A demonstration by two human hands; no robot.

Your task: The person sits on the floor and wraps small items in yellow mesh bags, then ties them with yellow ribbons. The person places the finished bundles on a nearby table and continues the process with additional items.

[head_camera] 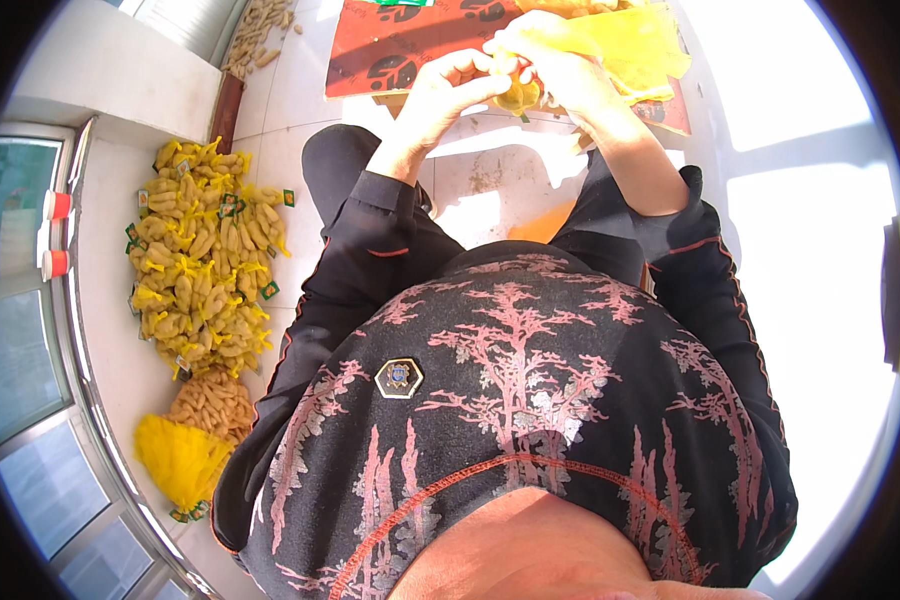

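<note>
At the near edge of a low red board [412, 30], both hands meet around a small yellow mesh bag [517, 99]. My left hand [454, 94] has its thumb and fingertips on the gathered top of this bag. My right hand [551, 64] grips the same gathered part from the other side, its fingers partly hidden. The bag hangs below the fingers with a rounded bulge, and a bit of green shows at its bottom. More yellow mesh netting [637, 45] spreads over the board beyond my right wrist. Strong sunlight washes out detail there.
A large heap of filled yellow mesh bags [202, 255] with green tags lies on the tiled floor to my left. Behind it are loose tan finger-shaped pieces [214, 405] and a bundle of yellow netting [176, 457]. More loose pieces [259, 30] lie by the wall.
</note>
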